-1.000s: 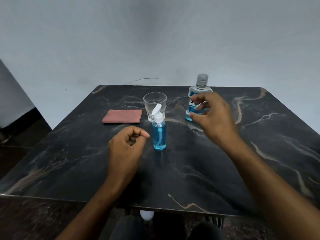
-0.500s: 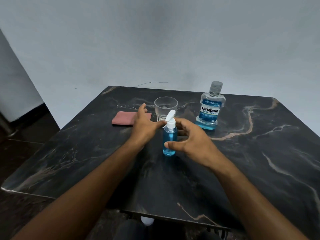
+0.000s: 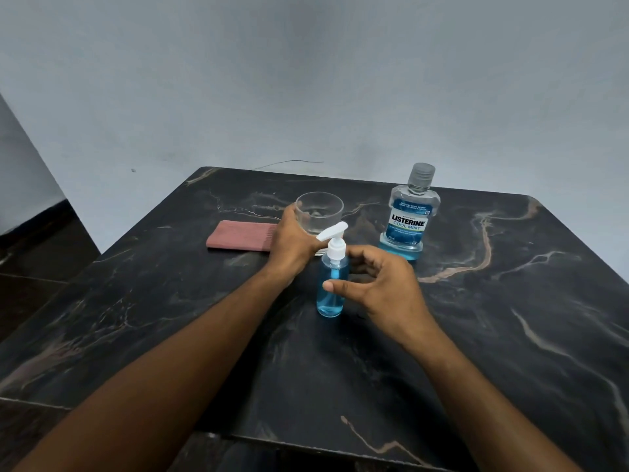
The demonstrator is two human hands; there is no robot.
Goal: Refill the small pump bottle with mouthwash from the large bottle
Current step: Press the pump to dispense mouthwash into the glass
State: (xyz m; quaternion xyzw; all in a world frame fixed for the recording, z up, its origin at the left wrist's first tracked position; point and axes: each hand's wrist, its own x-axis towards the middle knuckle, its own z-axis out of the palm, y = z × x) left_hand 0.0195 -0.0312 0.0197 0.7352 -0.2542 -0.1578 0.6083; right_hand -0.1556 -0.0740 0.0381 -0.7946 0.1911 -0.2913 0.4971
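- Small pump bottle (image 3: 332, 284) stood upright on the worktop (image 3: 510, 335), pump still screwed on, part full of blue liquid.
- Right hand (image 3: 381, 287), moved over from the large bottle (image 3: 410, 216), curled beside it; grip apart, thumb at the bottle's front, not yet clamped.
- Left hand (image 3: 292, 241) reached past, grip spread against the glass (image 3: 320, 212) just behind.
- Large bottle capped, beyond the right grip; cloth (image 3: 241, 235) left of the left grip.
- Probably meant uncapping the pump next.
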